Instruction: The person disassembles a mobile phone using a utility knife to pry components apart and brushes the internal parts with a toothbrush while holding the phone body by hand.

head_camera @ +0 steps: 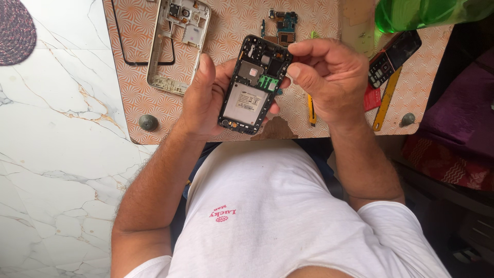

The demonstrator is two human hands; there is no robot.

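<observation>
My left hand (203,98) grips an opened phone body (252,87), black-framed with its silver battery and green connector part showing, held above the front edge of the patterned orange work board (226,31). My right hand (329,77) is at the phone's upper right corner, thumb and forefinger pinched against the area beside the green part. Whether something small sits between those fingers is hidden.
On the board lie a pale phone mid-frame (177,41), a thin black bezel (135,61), a small blue circuit board (282,24), a black keypad phone (392,57), a yellow pry tool (387,98) and a yellow-handled tool (312,110). A green bottle (411,13) lies top right. White marble floor at the left.
</observation>
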